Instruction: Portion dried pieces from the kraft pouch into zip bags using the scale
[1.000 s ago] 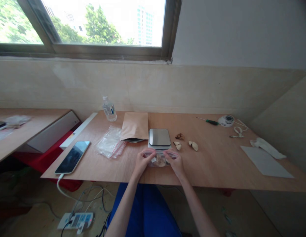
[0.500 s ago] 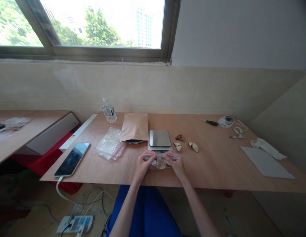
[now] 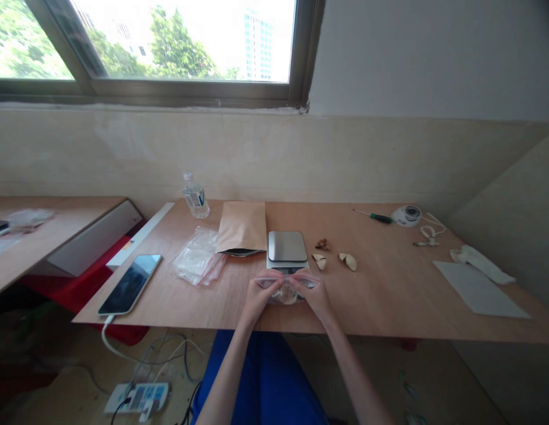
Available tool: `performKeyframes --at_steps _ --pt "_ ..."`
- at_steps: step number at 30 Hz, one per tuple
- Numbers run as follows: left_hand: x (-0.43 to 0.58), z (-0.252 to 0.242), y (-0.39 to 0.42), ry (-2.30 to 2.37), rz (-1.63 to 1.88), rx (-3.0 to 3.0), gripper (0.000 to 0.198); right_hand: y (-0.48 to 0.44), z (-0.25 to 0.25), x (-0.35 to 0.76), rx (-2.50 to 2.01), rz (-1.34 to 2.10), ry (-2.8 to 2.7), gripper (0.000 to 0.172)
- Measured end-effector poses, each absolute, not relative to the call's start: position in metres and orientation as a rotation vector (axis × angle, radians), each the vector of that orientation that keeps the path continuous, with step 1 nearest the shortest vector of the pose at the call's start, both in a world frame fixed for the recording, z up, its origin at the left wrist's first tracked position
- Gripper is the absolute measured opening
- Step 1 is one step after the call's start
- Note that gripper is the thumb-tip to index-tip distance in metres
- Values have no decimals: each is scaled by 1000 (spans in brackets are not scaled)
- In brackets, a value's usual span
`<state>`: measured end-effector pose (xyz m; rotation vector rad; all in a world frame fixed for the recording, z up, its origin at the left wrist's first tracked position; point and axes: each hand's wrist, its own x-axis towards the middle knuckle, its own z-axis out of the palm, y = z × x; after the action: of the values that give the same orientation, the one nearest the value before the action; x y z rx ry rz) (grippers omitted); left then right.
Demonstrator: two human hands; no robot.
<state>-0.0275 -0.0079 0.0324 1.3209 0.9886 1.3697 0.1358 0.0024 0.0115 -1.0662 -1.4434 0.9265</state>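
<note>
A clear zip bag point(image 3: 287, 294) with pale dried pieces inside lies near the table's front edge. My left hand point(image 3: 262, 290) pinches its top strip on the left, and my right hand point(image 3: 310, 289) pinches it on the right, the fingertips almost meeting. Just behind the bag is a small scale point(image 3: 287, 247) with a bare metal plate. To the scale's right lie two pale dried pieces point(image 3: 319, 261) point(image 3: 347, 261) and a brown clump point(image 3: 323, 244). A brown paper pouch point(image 3: 242, 227) is left of the scale, its mouth facing me.
Flat clear bags point(image 3: 198, 257), a phone point(image 3: 130, 285) on a cable and a water bottle point(image 3: 196, 198) are on the left. Toward the right are a screwdriver point(image 3: 381, 218), a white camera point(image 3: 407, 216), a white sheet point(image 3: 478, 289) and a white cloth point(image 3: 482, 265).
Both hands have moved closer together along the bag's top strip, narrowing the gap between the fingertips. The view has shifted slightly.
</note>
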Motion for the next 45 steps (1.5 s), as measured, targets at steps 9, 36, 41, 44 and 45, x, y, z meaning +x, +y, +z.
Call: performKeyframes --at_steps 9,36,41,44,45 --pt "-27 33 -9 1074 1387 1351 15 -1 17 128 -1104 828 -1380 15" --pt "-14 45 -10 1181 1447 1291 34 -3 40 134 -1159 974 -1309 36" --pt "-15 52 -5 1323 1447 1172 53 -4 42 142 -1219 932 -1331 48" --pt "-14 57 -2 1321 1403 1059 56 -3 43 143 -1233 897 -1350 53" --pt "-13 59 -2 1319 1389 1021 57 -2 43 143 -1229 909 -1344 53"
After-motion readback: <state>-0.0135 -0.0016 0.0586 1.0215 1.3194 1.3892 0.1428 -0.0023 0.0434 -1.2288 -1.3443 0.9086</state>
